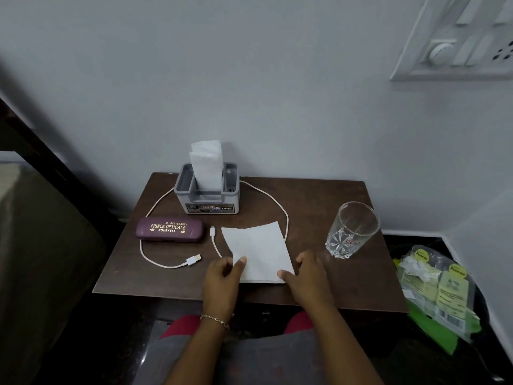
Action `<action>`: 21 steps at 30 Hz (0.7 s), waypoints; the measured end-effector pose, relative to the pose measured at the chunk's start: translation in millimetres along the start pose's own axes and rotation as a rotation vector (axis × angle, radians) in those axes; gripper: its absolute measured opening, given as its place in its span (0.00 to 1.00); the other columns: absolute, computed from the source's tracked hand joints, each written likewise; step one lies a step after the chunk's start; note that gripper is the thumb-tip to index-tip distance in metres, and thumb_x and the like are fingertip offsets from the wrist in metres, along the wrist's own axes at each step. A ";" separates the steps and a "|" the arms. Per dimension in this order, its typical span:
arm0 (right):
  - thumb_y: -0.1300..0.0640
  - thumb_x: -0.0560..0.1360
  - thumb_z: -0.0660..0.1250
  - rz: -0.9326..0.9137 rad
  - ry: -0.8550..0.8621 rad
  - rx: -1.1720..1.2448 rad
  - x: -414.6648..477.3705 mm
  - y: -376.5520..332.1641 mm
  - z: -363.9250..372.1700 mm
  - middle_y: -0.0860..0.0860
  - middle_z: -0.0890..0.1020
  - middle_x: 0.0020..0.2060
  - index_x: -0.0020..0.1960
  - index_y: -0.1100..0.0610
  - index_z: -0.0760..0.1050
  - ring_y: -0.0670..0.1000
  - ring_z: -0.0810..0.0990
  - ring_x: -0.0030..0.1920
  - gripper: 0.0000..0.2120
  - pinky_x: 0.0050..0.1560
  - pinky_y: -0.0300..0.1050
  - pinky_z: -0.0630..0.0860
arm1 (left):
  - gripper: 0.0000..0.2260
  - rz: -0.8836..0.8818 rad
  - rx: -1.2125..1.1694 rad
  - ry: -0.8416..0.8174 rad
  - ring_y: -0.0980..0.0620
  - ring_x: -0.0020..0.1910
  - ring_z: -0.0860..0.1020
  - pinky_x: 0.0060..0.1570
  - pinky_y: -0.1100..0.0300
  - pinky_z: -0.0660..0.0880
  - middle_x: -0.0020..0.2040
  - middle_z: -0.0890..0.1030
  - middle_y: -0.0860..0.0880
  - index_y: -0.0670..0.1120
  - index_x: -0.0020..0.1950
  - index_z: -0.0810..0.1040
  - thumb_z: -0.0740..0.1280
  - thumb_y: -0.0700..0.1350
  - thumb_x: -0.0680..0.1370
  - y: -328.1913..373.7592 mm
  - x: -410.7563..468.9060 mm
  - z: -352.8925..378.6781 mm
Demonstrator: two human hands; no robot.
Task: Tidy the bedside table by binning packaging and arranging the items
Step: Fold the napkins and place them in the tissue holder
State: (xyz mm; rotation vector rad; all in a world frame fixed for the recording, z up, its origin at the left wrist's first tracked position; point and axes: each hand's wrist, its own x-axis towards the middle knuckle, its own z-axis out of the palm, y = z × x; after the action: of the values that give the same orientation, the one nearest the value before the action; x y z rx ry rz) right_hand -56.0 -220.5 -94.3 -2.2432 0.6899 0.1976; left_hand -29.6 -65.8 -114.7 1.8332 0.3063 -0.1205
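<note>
Both hands on the loose tissue at the front of the worktop.

I saw the curled fingers (225, 264) and thumb of my left hand (222, 277) pinching the tissue (258, 251) at its near left corner, and my right hand (308, 273) gripping its near right corner, thumb on top. The tissue lay flat on the worktop (319, 207), over part of a white cable (283, 215) that looped round a grey holder (206, 201) by the wall with more tissues standing in it. A purple spectacle case (170, 229) sat to the left, a glass (351, 230) stood to the right, and plastic packaging (438, 290) lay off the worktop's right side, lower down.
</note>
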 end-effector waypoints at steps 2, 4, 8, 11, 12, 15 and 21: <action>0.40 0.74 0.64 0.084 0.069 0.029 -8.9 -6.4 -7.0 0.60 0.77 0.56 0.57 0.64 0.69 0.60 0.77 0.55 0.27 0.53 0.49 0.74 | 0.08 -0.087 -0.385 -0.103 0.46 0.45 0.77 0.50 0.52 0.73 0.43 0.80 0.40 0.39 0.42 0.77 0.65 0.43 0.77 12.4 3.4 0.1; 0.28 0.69 0.54 0.238 -0.026 0.209 -21.7 -17.8 -9.4 0.62 0.82 0.44 0.50 0.64 0.74 0.60 0.83 0.44 0.38 0.46 0.50 0.79 | 0.07 -0.206 -0.831 -0.226 0.49 0.49 0.78 0.57 0.54 0.73 0.47 0.82 0.44 0.42 0.50 0.78 0.62 0.42 0.78 27.0 4.9 0.9; 0.27 0.65 0.54 0.417 -0.598 1.180 -37.0 -39.8 15.6 0.61 0.83 0.50 0.54 0.60 0.73 0.56 0.85 0.47 0.38 0.43 0.49 0.82 | 0.14 -0.242 -1.162 -0.257 0.50 0.56 0.76 0.59 0.56 0.75 0.55 0.78 0.45 0.44 0.57 0.74 0.64 0.46 0.73 50.1 7.1 0.6; 0.32 0.66 0.62 0.431 -0.564 1.693 -20.3 -31.8 10.1 0.62 0.81 0.58 0.62 0.62 0.71 0.58 0.82 0.55 0.39 0.51 0.56 0.79 | 0.20 -0.194 -1.065 -0.275 0.51 0.53 0.79 0.53 0.61 0.78 0.57 0.81 0.44 0.42 0.61 0.74 0.66 0.47 0.71 50.7 -1.4 -3.3; 0.35 0.67 0.64 0.402 -0.515 1.745 -12.5 -26.9 3.9 0.61 0.82 0.56 0.62 0.63 0.73 0.58 0.83 0.53 0.35 0.49 0.56 0.80 | 0.18 -0.175 -1.005 -0.273 0.51 0.51 0.81 0.49 0.62 0.79 0.55 0.82 0.44 0.41 0.59 0.76 0.66 0.46 0.71 46.4 -3.7 -5.5; 0.55 0.72 0.68 0.306 -0.358 1.529 4.5 -12.5 1.3 0.59 0.84 0.53 0.63 0.63 0.73 0.55 0.85 0.49 0.21 0.41 0.49 0.82 | 0.04 -0.244 -0.734 -0.220 0.52 0.42 0.82 0.37 0.62 0.81 0.44 0.84 0.45 0.42 0.46 0.78 0.65 0.41 0.75 33.8 -4.8 -9.6; 0.68 0.73 0.65 0.172 -0.049 0.597 6.9 -9.2 23.6 0.57 0.83 0.47 0.66 0.56 0.69 0.55 0.82 0.46 0.23 0.51 0.51 0.78 | 0.04 -0.419 -0.312 -0.056 0.47 0.37 0.77 0.23 0.62 0.77 0.40 0.77 0.43 0.40 0.42 0.72 0.63 0.37 0.77 8.0 9.7 -4.5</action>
State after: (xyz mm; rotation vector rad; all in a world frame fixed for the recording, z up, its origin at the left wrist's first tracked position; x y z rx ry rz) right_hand -43.5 -201.3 -107.2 -1.6080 0.7932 0.1097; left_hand -18.4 -62.1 -108.3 1.4349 0.6318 -0.3914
